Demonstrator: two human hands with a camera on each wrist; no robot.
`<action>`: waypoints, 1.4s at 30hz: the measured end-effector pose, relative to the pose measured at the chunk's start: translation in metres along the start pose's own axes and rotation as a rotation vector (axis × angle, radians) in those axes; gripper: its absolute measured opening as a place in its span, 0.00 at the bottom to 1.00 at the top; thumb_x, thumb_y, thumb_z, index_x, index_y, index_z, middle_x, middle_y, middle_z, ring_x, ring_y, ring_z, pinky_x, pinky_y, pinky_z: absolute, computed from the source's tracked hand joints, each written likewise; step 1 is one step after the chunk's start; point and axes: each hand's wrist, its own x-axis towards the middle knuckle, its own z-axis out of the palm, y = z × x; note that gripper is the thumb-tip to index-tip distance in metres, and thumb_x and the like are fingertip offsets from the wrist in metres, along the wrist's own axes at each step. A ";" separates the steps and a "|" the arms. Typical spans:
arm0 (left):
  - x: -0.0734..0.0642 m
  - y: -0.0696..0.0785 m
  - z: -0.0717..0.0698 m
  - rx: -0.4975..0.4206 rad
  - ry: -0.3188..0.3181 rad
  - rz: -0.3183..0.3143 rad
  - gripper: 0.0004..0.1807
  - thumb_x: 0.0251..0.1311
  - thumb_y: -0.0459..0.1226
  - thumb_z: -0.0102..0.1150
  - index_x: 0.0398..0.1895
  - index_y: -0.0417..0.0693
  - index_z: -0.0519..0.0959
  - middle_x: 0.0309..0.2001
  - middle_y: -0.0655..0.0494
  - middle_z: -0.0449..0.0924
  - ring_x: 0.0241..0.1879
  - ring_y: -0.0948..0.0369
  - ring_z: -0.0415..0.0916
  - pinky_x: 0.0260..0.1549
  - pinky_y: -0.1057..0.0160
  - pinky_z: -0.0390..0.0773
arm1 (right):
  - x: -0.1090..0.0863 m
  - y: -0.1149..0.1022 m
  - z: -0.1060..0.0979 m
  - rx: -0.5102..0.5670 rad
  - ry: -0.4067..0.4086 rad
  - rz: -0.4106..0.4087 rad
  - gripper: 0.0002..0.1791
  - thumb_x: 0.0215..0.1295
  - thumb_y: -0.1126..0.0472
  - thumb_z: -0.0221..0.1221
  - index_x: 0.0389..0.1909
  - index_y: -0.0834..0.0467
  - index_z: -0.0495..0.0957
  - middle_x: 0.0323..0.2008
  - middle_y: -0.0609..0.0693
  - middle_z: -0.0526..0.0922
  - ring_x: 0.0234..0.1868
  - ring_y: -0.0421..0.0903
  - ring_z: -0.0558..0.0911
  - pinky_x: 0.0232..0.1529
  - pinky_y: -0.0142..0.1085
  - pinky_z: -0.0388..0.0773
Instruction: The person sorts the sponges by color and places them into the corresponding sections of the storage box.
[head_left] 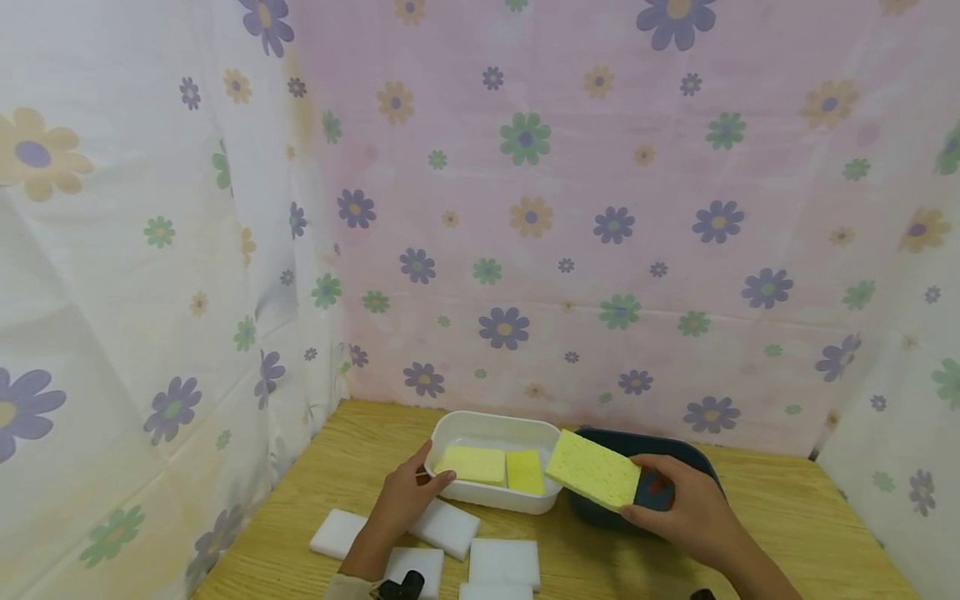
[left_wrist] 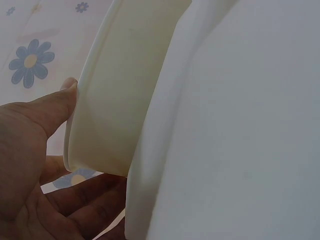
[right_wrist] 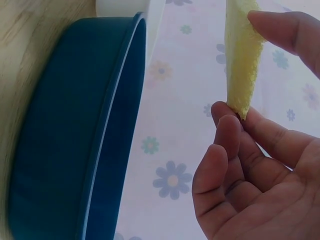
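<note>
My right hand [head_left: 686, 510] pinches a yellow sponge [head_left: 594, 469] by its right end, thumb on one edge and fingertips on the other. The sponge is raised and tilted over the gap between a white plastic tub [head_left: 495, 497] and a dark teal tub [head_left: 678, 448]. Two more sponges lie inside the white tub: a pale yellow sponge [head_left: 472, 465] and a brighter yellow sponge [head_left: 525, 472]. At that tub's left end, my left hand [head_left: 405, 493] grips the rim; the left wrist view has the thumb [left_wrist: 60, 102] against the rim.
Several white foam blocks [head_left: 504, 562] lie on the wooden table [head_left: 600, 567] in front of the white tub, some under my left forearm. Inside the teal tub, a red patch [head_left: 658, 483] shows, partly hidden by my right hand. Flowered cloth [head_left: 525, 250] hangs behind and at both sides.
</note>
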 end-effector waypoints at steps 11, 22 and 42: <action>-0.001 0.002 0.000 -0.013 -0.001 -0.004 0.49 0.65 0.59 0.65 0.82 0.49 0.59 0.70 0.34 0.72 0.62 0.44 0.80 0.53 0.47 0.84 | 0.014 0.000 0.006 0.006 -0.031 0.002 0.40 0.52 0.36 0.76 0.63 0.50 0.80 0.44 0.44 0.82 0.38 0.40 0.79 0.35 0.31 0.78; -0.002 0.004 0.000 -0.012 -0.001 -0.010 0.49 0.65 0.59 0.65 0.82 0.49 0.58 0.70 0.34 0.72 0.63 0.44 0.79 0.53 0.47 0.83 | 0.032 -0.006 0.013 -0.009 -0.033 0.013 0.42 0.50 0.34 0.76 0.63 0.51 0.80 0.48 0.45 0.84 0.42 0.39 0.79 0.38 0.35 0.79; -0.001 0.003 0.001 -0.020 -0.004 -0.005 0.49 0.66 0.58 0.65 0.82 0.47 0.58 0.69 0.37 0.75 0.63 0.45 0.80 0.55 0.47 0.83 | 0.051 -0.019 0.048 -0.053 0.009 0.146 0.40 0.48 0.30 0.75 0.54 0.54 0.85 0.37 0.42 0.86 0.33 0.39 0.78 0.31 0.36 0.76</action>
